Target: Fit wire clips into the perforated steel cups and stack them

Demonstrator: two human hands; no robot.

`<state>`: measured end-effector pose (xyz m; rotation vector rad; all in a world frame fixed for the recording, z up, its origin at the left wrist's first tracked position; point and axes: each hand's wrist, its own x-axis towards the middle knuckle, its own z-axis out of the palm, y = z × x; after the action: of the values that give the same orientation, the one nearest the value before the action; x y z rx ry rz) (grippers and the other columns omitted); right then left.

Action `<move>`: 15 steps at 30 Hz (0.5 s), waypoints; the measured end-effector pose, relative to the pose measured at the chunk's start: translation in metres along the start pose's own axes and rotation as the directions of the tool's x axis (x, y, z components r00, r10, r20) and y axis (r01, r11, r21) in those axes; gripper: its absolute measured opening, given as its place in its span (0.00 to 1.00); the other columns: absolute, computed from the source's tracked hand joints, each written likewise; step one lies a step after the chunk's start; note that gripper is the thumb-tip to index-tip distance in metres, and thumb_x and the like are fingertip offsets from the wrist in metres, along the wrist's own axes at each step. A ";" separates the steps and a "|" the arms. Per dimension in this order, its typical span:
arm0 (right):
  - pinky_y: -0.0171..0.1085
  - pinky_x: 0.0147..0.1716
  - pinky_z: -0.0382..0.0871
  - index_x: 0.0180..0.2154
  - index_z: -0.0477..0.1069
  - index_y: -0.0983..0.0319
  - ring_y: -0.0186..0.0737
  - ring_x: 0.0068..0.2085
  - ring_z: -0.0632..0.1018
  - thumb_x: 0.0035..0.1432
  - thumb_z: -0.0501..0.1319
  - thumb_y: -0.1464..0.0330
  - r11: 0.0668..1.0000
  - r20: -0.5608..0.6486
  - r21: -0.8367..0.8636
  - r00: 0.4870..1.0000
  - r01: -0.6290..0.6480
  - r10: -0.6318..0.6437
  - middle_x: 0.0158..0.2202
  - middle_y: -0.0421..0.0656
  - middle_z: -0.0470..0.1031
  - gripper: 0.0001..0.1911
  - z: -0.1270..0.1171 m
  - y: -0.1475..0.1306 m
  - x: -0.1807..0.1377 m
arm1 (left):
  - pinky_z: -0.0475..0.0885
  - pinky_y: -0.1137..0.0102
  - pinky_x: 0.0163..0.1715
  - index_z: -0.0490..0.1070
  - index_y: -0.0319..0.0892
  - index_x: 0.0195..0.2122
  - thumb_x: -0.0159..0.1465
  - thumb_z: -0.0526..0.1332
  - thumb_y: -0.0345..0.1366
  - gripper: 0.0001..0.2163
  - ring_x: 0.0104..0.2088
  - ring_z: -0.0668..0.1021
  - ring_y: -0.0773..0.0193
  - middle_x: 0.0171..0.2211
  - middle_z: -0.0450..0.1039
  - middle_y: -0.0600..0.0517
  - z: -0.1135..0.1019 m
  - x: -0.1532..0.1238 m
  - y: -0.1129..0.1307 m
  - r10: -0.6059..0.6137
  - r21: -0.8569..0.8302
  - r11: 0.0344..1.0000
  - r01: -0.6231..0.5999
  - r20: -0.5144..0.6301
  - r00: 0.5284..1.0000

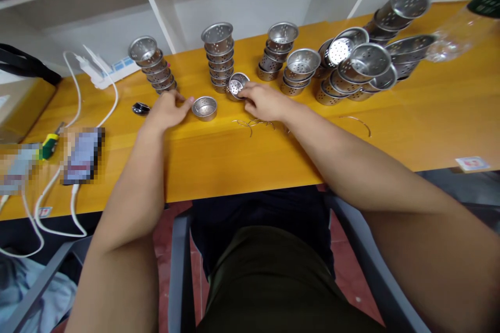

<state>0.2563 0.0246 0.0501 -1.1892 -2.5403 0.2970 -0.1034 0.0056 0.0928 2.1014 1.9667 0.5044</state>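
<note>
My right hand (263, 100) pinches the rim of a tilted perforated metal cup (235, 85) on the table (234, 166), about 12 o'clock from my seat, with a tall stack of cups (221, 60) just behind it at 11 o'clock and thin wires (250, 125) lying at 5 o'clock from it. At 8 o'clock from the tilted cup stands a single upright cup (204, 109), close to the thumb of my left hand (166, 109), which is spread, thumb away from fingers, before the leftmost stack (152, 65); I cannot tell whether it touches either.
</note>
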 end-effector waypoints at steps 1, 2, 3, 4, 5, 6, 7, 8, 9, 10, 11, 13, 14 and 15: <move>0.58 0.74 0.81 0.69 0.90 0.63 0.68 0.70 0.88 0.79 0.60 0.78 1.000 0.009 0.003 1.000 0.009 -0.009 0.71 0.60 0.88 0.27 -0.002 0.001 0.000 | 0.87 0.36 0.71 0.82 0.45 0.45 0.82 0.69 0.57 0.19 0.59 0.94 0.29 0.51 0.92 0.35 0.001 0.001 0.000 0.005 -0.001 1.000 -0.005 -0.029 1.000; 0.58 0.75 0.81 0.68 0.90 0.62 0.68 0.71 0.88 0.81 0.60 0.76 1.000 0.016 0.011 1.000 0.017 -0.017 0.71 0.60 0.88 0.25 -0.004 0.002 -0.001 | 0.88 0.36 0.70 0.82 0.46 0.45 0.83 0.67 0.57 0.20 0.58 0.94 0.30 0.51 0.92 0.36 0.002 0.001 0.000 0.014 -0.005 1.000 -0.014 -0.061 0.998; 0.59 0.74 0.80 0.66 0.90 0.61 0.68 0.70 0.88 0.82 0.61 0.74 1.000 0.023 0.022 1.000 0.020 -0.021 0.70 0.59 0.89 0.23 -0.006 0.003 -0.002 | 0.88 0.37 0.69 0.82 0.47 0.45 0.85 0.65 0.59 0.21 0.57 0.93 0.33 0.50 0.92 0.37 0.003 0.000 0.001 0.035 -0.015 0.999 -0.036 -0.096 0.995; 0.60 0.73 0.81 0.64 0.90 0.60 0.68 0.69 0.88 0.84 0.62 0.72 0.999 0.026 0.036 0.999 0.020 -0.021 0.69 0.59 0.90 0.20 -0.008 0.003 -0.003 | 0.87 0.38 0.69 0.83 0.47 0.46 0.86 0.64 0.60 0.22 0.57 0.93 0.35 0.50 0.93 0.39 0.004 -0.001 0.003 0.073 -0.033 0.996 -0.078 -0.129 0.989; 0.60 0.72 0.81 0.62 0.90 0.60 0.69 0.67 0.88 0.84 0.63 0.70 0.999 0.026 0.049 0.999 0.017 -0.019 0.67 0.59 0.90 0.17 -0.010 0.003 -0.004 | 0.87 0.39 0.70 0.83 0.48 0.49 0.87 0.63 0.62 0.23 0.59 0.92 0.38 0.52 0.93 0.41 0.006 -0.003 0.007 0.135 -0.055 0.988 -0.144 -0.152 0.979; 0.60 0.71 0.81 0.60 0.90 0.59 0.69 0.66 0.89 0.85 0.64 0.69 0.998 0.022 0.059 1.000 0.015 -0.016 0.65 0.59 0.91 0.15 -0.011 0.003 -0.005 | 0.86 0.40 0.72 0.84 0.49 0.52 0.88 0.63 0.64 0.24 0.62 0.91 0.41 0.55 0.93 0.42 0.008 -0.006 0.011 0.216 -0.076 0.970 -0.231 -0.164 0.963; 0.60 0.70 0.81 0.58 0.89 0.59 0.68 0.64 0.89 0.84 0.64 0.69 0.998 0.016 0.066 1.000 0.014 -0.015 0.63 0.59 0.91 0.14 -0.013 0.002 -0.007 | 0.85 0.41 0.75 0.85 0.49 0.57 0.88 0.63 0.65 0.24 0.66 0.90 0.42 0.60 0.93 0.43 0.012 -0.010 0.018 0.308 -0.093 0.941 -0.325 -0.163 0.937; 0.59 0.70 0.81 0.57 0.89 0.59 0.67 0.63 0.89 0.84 0.64 0.69 0.997 0.009 0.071 1.000 0.016 -0.017 0.62 0.58 0.90 0.13 -0.014 0.000 -0.008 | 0.84 0.41 0.78 0.84 0.49 0.62 0.87 0.66 0.65 0.24 0.70 0.89 0.42 0.65 0.92 0.43 0.016 -0.014 0.025 0.399 -0.102 0.904 -0.416 -0.148 0.905; 0.57 0.70 0.81 0.57 0.88 0.59 0.65 0.63 0.88 0.84 0.64 0.70 0.997 0.000 0.079 1.000 0.020 -0.021 0.62 0.58 0.90 0.13 -0.015 -0.003 -0.010 | 0.82 0.40 0.82 0.83 0.49 0.67 0.85 0.69 0.64 0.25 0.74 0.87 0.40 0.70 0.90 0.42 0.021 -0.018 0.032 0.474 -0.107 0.867 -0.486 -0.119 0.872; 0.56 0.70 0.81 0.58 0.87 0.59 0.64 0.63 0.88 0.84 0.64 0.70 0.996 -0.012 0.090 1.000 0.025 -0.024 0.62 0.57 0.89 0.12 -0.017 -0.007 -0.011 | 0.80 0.39 0.85 0.81 0.48 0.72 0.83 0.72 0.62 0.27 0.77 0.86 0.37 0.74 0.87 0.41 0.027 -0.022 0.040 0.521 -0.111 0.842 -0.528 -0.089 0.849; 0.55 0.71 0.80 0.59 0.86 0.58 0.63 0.64 0.87 0.84 0.64 0.69 0.994 -0.026 0.105 0.999 0.030 -0.027 0.63 0.56 0.88 0.12 -0.018 -0.012 -0.013 | 0.77 0.38 0.87 0.78 0.46 0.77 0.81 0.74 0.60 0.31 0.80 0.84 0.35 0.78 0.84 0.39 0.033 -0.025 0.047 0.542 -0.117 0.830 -0.545 -0.061 0.838; 0.55 0.72 0.79 0.60 0.85 0.56 0.63 0.66 0.85 0.86 0.65 0.66 0.989 -0.061 0.144 0.998 0.038 -0.029 0.67 0.55 0.85 0.11 -0.020 -0.024 -0.015 | 0.71 0.38 0.92 0.67 0.39 0.87 0.79 0.77 0.56 0.43 0.87 0.78 0.32 0.87 0.76 0.33 0.046 -0.028 0.060 0.529 -0.139 0.840 -0.524 -0.006 0.849; 0.56 0.73 0.79 0.61 0.84 0.55 0.64 0.67 0.84 0.87 0.65 0.65 0.986 -0.076 0.160 0.997 0.039 -0.027 0.69 0.56 0.84 0.10 -0.020 -0.031 -0.017 | 0.68 0.38 0.94 0.60 0.36 0.90 0.77 0.78 0.55 0.50 0.90 0.73 0.31 0.90 0.70 0.31 0.051 -0.029 0.064 0.511 -0.156 0.850 -0.503 0.012 0.860; 0.58 0.73 0.78 0.61 0.83 0.55 0.65 0.67 0.83 0.87 0.65 0.64 0.984 -0.084 0.175 0.996 0.040 -0.025 0.70 0.56 0.83 0.10 -0.021 -0.037 -0.018 | 0.65 0.39 0.96 0.54 0.35 0.92 0.77 0.79 0.56 0.54 0.93 0.69 0.32 0.93 0.64 0.30 0.056 -0.029 0.068 0.496 -0.173 0.857 -0.485 0.021 0.868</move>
<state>0.2485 -0.0117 0.0778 -1.0700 -2.4048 0.4464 -0.0206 -0.0251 0.0649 2.4692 1.2840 0.6478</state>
